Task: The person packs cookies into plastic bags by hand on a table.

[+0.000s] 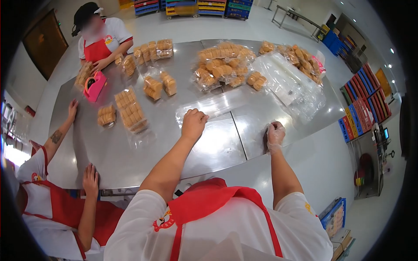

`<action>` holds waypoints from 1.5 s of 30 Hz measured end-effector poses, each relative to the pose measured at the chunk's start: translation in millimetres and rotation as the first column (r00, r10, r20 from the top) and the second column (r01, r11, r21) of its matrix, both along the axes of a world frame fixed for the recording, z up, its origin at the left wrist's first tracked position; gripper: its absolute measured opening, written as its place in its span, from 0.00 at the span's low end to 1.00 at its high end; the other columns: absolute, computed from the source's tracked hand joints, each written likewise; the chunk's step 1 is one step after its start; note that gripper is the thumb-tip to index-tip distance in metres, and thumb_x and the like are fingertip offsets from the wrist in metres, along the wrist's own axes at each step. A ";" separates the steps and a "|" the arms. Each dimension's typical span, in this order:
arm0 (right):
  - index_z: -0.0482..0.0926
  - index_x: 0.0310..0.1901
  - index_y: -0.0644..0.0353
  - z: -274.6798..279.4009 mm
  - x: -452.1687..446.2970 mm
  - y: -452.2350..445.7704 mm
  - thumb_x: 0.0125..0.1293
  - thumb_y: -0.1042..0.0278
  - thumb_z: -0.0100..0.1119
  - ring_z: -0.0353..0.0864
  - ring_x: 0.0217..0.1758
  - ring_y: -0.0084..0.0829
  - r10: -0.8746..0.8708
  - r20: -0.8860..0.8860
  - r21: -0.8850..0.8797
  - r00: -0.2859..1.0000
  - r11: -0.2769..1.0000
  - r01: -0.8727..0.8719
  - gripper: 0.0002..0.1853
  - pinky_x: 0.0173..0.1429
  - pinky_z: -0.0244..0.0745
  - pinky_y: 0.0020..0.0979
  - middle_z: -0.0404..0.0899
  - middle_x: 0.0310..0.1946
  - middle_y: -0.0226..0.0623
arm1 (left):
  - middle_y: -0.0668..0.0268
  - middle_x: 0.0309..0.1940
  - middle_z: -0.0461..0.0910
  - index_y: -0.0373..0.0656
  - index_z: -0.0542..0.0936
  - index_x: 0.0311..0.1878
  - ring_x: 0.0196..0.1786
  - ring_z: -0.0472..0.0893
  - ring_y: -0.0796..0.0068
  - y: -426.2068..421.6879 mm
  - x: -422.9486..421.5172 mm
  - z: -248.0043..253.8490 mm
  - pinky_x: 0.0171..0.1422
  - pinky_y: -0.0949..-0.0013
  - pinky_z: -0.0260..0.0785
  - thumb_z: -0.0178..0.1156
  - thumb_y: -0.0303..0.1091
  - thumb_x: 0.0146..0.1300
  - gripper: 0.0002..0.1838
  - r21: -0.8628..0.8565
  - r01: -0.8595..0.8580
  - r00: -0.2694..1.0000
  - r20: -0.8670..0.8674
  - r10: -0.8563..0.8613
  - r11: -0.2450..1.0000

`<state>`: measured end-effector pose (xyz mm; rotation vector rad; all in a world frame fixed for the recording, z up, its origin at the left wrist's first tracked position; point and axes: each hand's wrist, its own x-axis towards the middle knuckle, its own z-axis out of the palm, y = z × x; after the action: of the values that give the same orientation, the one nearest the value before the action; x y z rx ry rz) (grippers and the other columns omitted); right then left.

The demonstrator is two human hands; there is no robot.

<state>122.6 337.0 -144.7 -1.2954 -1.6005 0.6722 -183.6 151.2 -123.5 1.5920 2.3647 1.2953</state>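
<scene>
My left hand (194,125), bare, is closed at the near edge of a flat clear plastic bag (217,103) and appears to pinch it. My right hand (275,134) wears a thin clear glove and is curled closed over the steel table, right of the table seam; what its fingers hold, if anything, is hidden. Beyond both hands lies a heap of bagged round buns (222,63). To its right, a stack of clear plastic bags (283,82) spreads over the table.
Packed bun bags (130,108) stand on the steel table (174,150) to the left, near a pink tape dispenser (95,86). One co-worker (102,41) stands across the far left corner; another co-worker's hand (90,178) rests on the near edge. Coloured crates (361,100) are stacked at right.
</scene>
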 end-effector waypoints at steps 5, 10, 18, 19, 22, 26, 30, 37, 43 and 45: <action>0.83 0.37 0.69 14.3 -7.7 -6.7 0.58 0.72 0.57 0.81 0.33 0.35 0.002 0.063 0.048 0.998 0.999 -0.005 0.10 0.43 0.76 0.33 0.83 0.29 0.45 | 0.59 0.35 0.82 0.39 0.86 0.35 0.46 0.78 0.55 4.5 -4.4 -10.5 0.54 0.56 0.70 0.64 0.32 0.62 0.07 0.103 -0.013 1.000 0.021 0.011 0.995; 0.84 0.39 0.67 13.3 -8.6 -7.9 0.63 0.66 0.60 0.79 0.31 0.32 0.039 0.231 0.117 0.972 0.991 -0.067 0.12 0.40 0.75 0.32 0.83 0.28 0.40 | 0.57 0.34 0.82 0.39 0.86 0.35 0.44 0.80 0.54 -19.8 8.5 15.2 0.50 0.58 0.73 0.63 0.33 0.63 0.07 0.223 -0.055 0.948 0.317 -0.019 0.973; 0.80 0.45 0.61 94.9 -115.0 -169.8 0.75 0.54 0.55 0.76 0.40 0.24 0.407 -0.857 -0.119 0.315 0.438 -0.891 0.16 0.43 0.73 0.22 0.78 0.41 0.33 | 0.62 0.33 0.78 0.34 0.82 0.37 0.29 0.83 0.75 -130.4 36.4 68.1 0.36 0.71 0.75 0.62 0.30 0.68 0.08 0.161 0.270 0.626 0.720 -0.300 0.949; 0.80 0.44 0.61 106.5 -125.5 -173.2 0.75 0.56 0.56 0.76 0.41 0.24 0.444 -0.844 -0.089 0.302 0.438 -0.894 0.14 0.43 0.73 0.21 0.78 0.42 0.33 | 0.62 0.34 0.78 0.34 0.82 0.37 0.29 0.83 0.75 -141.8 35.2 70.0 0.36 0.71 0.75 0.62 0.30 0.68 0.08 0.135 0.307 0.648 0.696 -0.311 0.942; 0.79 0.47 0.60 145.1 -149.8 -144.7 0.72 0.63 0.60 0.72 0.28 0.23 0.468 -0.780 -0.063 0.415 0.601 -0.797 0.10 0.31 0.68 0.25 0.78 0.28 0.29 | 0.62 0.36 0.78 0.35 0.81 0.39 0.37 0.83 0.75 -163.9 24.6 65.7 0.42 0.71 0.75 0.61 0.30 0.69 0.07 0.093 0.370 0.690 0.638 -0.340 0.924; 0.78 0.41 0.60 183.7 -176.2 -157.3 0.71 0.69 0.61 0.68 0.25 0.18 0.776 -0.394 -0.044 0.493 0.519 -0.853 0.05 0.28 0.63 0.23 0.76 0.27 0.27 | 0.66 0.35 0.77 0.38 0.79 0.45 0.42 0.78 0.76 -164.7 17.7 93.3 0.49 0.69 0.73 0.60 0.34 0.72 0.08 0.344 0.110 0.725 0.614 -0.311 0.933; 0.78 0.37 0.61 197.1 -205.1 -233.3 0.73 0.66 0.59 0.65 0.26 0.16 0.918 -0.158 0.016 0.365 0.372 -0.928 0.08 0.28 0.62 0.22 0.75 0.27 0.26 | 0.71 0.28 0.73 0.40 0.75 0.37 0.31 0.72 0.81 -160.6 -1.1 142.0 0.39 0.73 0.69 0.55 0.42 0.76 0.15 0.589 -0.178 0.700 0.639 -0.319 0.788; 0.78 0.35 0.63 194.0 -214.9 -248.5 0.71 0.68 0.61 0.69 0.29 0.18 0.963 -0.172 0.036 0.209 0.218 -0.975 0.09 0.33 0.66 0.25 0.75 0.28 0.27 | 0.76 0.20 0.62 0.40 0.72 0.27 0.26 0.61 0.86 -155.4 -5.0 147.3 0.28 0.75 0.56 0.54 0.46 0.77 0.23 0.584 -0.367 0.680 0.700 -0.220 0.724; 0.77 0.33 0.65 226.2 -194.7 -252.8 0.67 0.77 0.58 0.73 0.29 0.32 0.967 -0.244 -0.184 0.072 0.027 -0.983 0.04 0.39 0.71 0.33 0.75 0.25 0.37 | 0.76 0.19 0.62 0.40 0.70 0.25 0.26 0.60 0.87 -140.4 -4.4 148.8 0.28 0.74 0.54 0.55 0.48 0.76 0.25 0.510 -0.396 0.654 0.740 -0.155 0.763; 0.78 0.33 0.66 219.0 -199.1 -236.5 0.67 0.75 0.59 0.71 0.30 0.26 0.978 0.059 -0.102 0.200 0.205 -0.973 0.05 0.38 0.69 0.30 0.74 0.25 0.33 | 0.76 0.19 0.61 0.40 0.69 0.23 0.26 0.59 0.86 -143.0 11.1 162.5 0.28 0.74 0.54 0.55 0.47 0.76 0.26 0.541 -0.381 0.634 0.743 -0.213 0.750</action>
<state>-76.5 100.6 74.3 -0.0656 -2.4754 1.4198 -172.5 8.2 39.0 0.6167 1.4796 2.4031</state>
